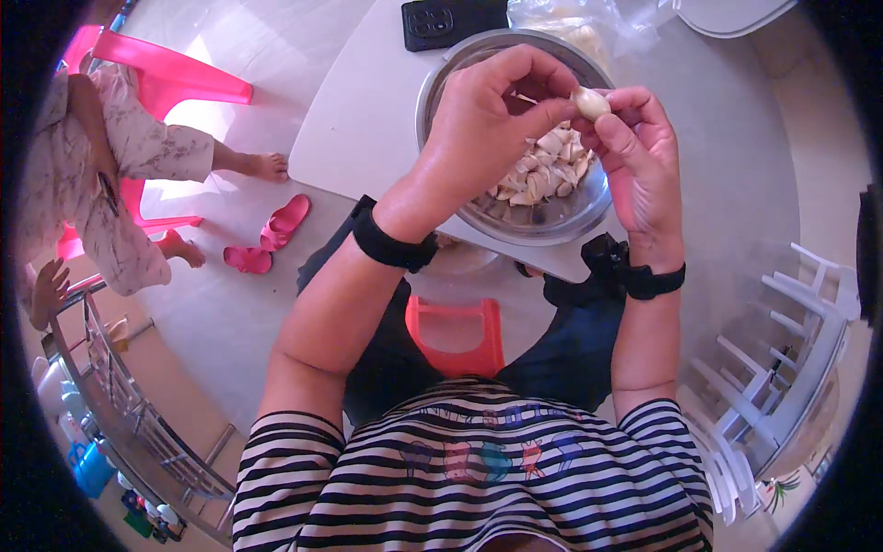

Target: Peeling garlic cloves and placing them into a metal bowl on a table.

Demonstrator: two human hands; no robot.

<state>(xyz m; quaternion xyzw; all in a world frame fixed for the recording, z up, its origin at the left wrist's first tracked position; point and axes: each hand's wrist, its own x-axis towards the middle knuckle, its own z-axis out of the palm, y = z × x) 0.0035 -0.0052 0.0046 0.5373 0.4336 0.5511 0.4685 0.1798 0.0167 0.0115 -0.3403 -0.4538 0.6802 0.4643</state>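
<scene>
Pale grey floor (239, 331) spreads around our white table (340, 120), its edges bent by the wide lens. Our hands meet above the right part of a steel bowl (598, 198), and one pale garlic clove (591, 103) sits between their fingertips: just right of our left hand (483, 115), just left of our right hand (648, 161), touched by both, so neither is nearer. Its long axis slants from upper left, at the left fingertips, to lower right, beside the right thumb.

Our left hand reaches in with its back toward us, thumb and forefinger pinching the clove's left end, its forearm running diagonally up from the lower left. Our right hand stands more upright, palm turned inward, thumb in front, pinching the other end; we cannot tell whether its curled rear fingers touch the clove. Black bands (391, 241) circle both wrists.

Beneath the hands, more garlic cloves (543, 175) lie heaped in the bowl. Beyond its rim we see a black phone (428, 26) and a clear plastic bag (598, 20). Farther out, a red stool (492, 340) shows between our knees, pink sandals (285, 223) lie on the floor to our left near another person (156, 138), and white furniture (805, 308) stands to our right.
</scene>
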